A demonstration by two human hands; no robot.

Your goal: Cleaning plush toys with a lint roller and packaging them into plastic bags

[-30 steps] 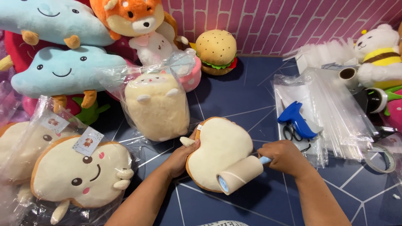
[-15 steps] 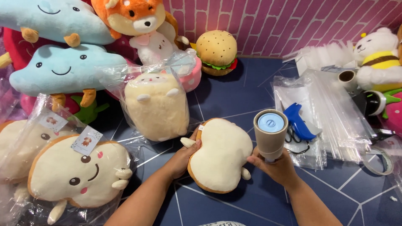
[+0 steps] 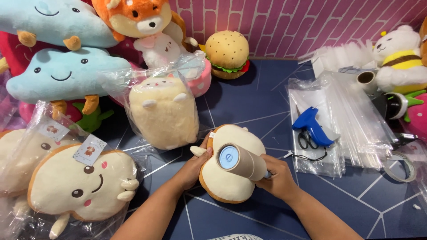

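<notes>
A toast-shaped plush toy, cream with a tan crust edge, lies plain side up on the dark blue floor mat in the lower middle of the view. The left hand grips its left edge, fingers curled over the crust beside a small cream arm. The right hand is clenched around the handle of a lint roller, whose beige roll is raised above the toy with its blue end cap facing the camera. Just beyond the toy stands a pale yellow plush in a clear plastic bag. To the left lies a bagged toast plush with a smiling face. To the right, a blue tagging gun and scissors rest on a stack of clear bags. A burger plush sits by the pink brick wall.
</notes>
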